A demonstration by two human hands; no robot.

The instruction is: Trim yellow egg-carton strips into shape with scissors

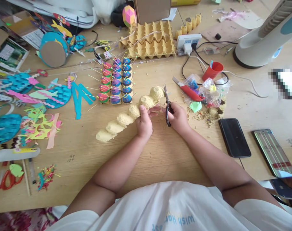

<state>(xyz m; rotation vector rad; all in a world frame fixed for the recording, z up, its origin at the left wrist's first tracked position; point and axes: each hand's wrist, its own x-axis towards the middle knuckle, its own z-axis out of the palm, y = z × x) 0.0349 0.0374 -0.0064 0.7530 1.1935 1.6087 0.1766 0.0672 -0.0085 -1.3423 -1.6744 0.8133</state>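
Observation:
My left hand [145,123] grips a pale yellow egg carton strip [132,111], a row of several bumps slanting from lower left to upper right. In my right hand [179,118] is a pair of dark-handled scissors [167,96]. The blades point away from me, beside the strip's right end. Whether they touch the carton there I cannot tell. Beyond the strip stand painted egg carton rows [116,81] in red, purple and blue, with thin sticks poking out of them.
Uncut egg trays [150,40] lie at the back. A red cup [212,71], a red-handled knife [189,91] and carton scraps [209,120] are on the right, near a phone [234,138]. Paper crafts [41,126], a glue bottle [16,154] and orange scissors [10,179] fill the left.

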